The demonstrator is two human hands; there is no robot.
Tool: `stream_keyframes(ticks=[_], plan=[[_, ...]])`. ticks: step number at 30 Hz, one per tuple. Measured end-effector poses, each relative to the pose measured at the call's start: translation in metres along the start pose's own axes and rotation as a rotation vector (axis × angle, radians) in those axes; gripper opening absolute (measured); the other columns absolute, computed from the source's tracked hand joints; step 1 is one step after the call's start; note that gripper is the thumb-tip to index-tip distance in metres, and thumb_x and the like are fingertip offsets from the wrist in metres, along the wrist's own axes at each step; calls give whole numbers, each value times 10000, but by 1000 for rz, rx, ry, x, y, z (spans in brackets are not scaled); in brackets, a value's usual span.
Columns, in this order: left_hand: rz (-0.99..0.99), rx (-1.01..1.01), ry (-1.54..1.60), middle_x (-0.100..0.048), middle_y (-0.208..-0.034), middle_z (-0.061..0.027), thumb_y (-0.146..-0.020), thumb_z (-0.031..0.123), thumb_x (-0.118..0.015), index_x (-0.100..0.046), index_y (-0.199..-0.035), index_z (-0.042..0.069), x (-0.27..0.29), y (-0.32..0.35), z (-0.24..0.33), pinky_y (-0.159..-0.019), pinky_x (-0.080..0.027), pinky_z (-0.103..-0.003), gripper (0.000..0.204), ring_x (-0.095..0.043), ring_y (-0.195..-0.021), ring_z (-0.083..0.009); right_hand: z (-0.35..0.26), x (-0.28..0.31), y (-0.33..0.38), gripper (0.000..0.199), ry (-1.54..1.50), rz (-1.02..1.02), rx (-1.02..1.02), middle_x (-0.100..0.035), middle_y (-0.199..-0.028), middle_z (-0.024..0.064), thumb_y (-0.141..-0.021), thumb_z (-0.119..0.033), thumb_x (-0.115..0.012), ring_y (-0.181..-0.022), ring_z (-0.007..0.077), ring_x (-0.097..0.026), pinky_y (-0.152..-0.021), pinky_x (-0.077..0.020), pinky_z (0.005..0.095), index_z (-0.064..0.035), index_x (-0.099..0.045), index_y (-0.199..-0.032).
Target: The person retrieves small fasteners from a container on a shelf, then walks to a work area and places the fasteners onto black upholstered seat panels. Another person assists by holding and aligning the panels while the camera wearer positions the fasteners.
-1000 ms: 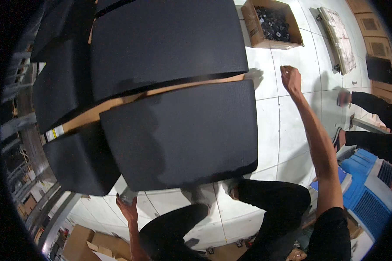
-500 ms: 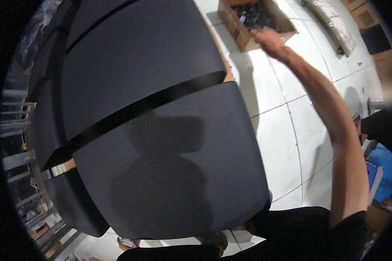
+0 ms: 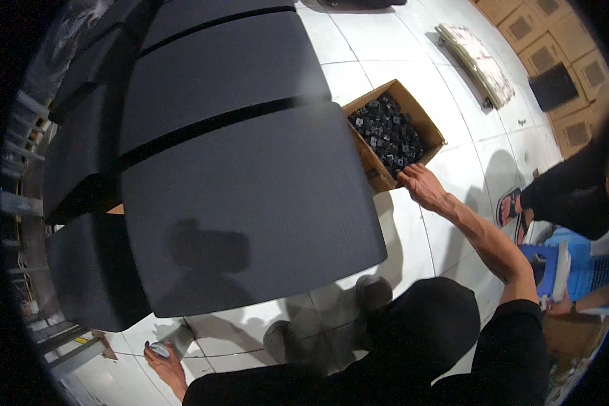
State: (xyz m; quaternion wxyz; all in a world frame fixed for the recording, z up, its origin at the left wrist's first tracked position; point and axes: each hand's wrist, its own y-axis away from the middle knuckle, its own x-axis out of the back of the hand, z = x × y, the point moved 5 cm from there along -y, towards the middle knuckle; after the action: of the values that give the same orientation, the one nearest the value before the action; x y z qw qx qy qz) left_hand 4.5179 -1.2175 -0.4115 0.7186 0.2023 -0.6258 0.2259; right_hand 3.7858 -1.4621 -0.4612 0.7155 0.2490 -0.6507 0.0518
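My right hand (image 3: 423, 185) is closed on the near rim of an open cardboard box (image 3: 432, 123). Inside the box lie several small black parts (image 3: 388, 132) with square faces and bright spots, probably plastic. Low on the left, my left hand (image 3: 164, 367) is closed around a small silvery-white object (image 3: 160, 349), whose kind I cannot make out. Between my hands stands a large black block (image 3: 250, 203) with a smooth, cloth-like covering. The cardboard box sits on the floor against its right side.
More black blocks (image 3: 223, 74) line up at the far left. White tiled floor (image 3: 358, 40) runs underneath. A low wheeled board (image 3: 477, 64) lies at the back right, near stacked cartons (image 3: 545, 54). At the right are another person's sandalled foot (image 3: 509, 206) and a blue crate (image 3: 595, 260).
The cardboard box now appears lower and nearer in view, with my right hand on its rim. My left hand shows more fully, and the whole view has shifted.
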Motion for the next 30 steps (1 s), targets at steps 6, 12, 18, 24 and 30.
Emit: stream_keyframes(ticks=[6,12,18,24,30], plan=[[110,-44,-134,-494,-1353,-250,-920,255,-661,-492,-1314,-37,34,-13,35,-1031,-408,-479,519,-485,-1237,-420,-26,5,29,496,-571,-284,-157,-631,-1244,215,-792,41,-526,-1189,366,-580,-1032,-466,434,44,-562,-1287],[336,-177,7,-494,-1418,-191,-954,227,-626,-543,-1316,22,64,-11,76,-1082,-400,-467,424,-483,-1296,-357,13,20,-4,287,-621,0,-342,-705,-970,217,-886,-203,-694,-940,329,-697,-814,-548,406,16,-670,-1070],[369,-361,128,-547,-1366,-205,-879,-14,-649,-596,-1213,2,81,14,128,-1046,-424,-460,338,-524,-1259,-370,-2,-14,-23,357,-343,97,-237,-646,-750,197,-828,-322,-775,-727,404,-629,-649,-494,452,-27,-606,-936],[333,-395,274,-565,-1349,-208,-872,-6,-649,-622,-1183,-16,93,18,154,-1043,-437,-480,312,-537,-1253,-381,-9,23,-9,299,-462,291,-396,-634,-733,176,-824,-188,-778,-679,326,-641,-623,-490,418,-14,-562,-935],[301,-566,359,-579,-1326,-220,-854,6,-665,-621,-1189,-21,88,8,210,-1041,-446,-475,339,-556,-1235,-377,-85,133,5,296,-687,657,-294,-688,-873,99,-820,-144,-783,-728,184,-680,-663,-562,309,1,-583,-982]])
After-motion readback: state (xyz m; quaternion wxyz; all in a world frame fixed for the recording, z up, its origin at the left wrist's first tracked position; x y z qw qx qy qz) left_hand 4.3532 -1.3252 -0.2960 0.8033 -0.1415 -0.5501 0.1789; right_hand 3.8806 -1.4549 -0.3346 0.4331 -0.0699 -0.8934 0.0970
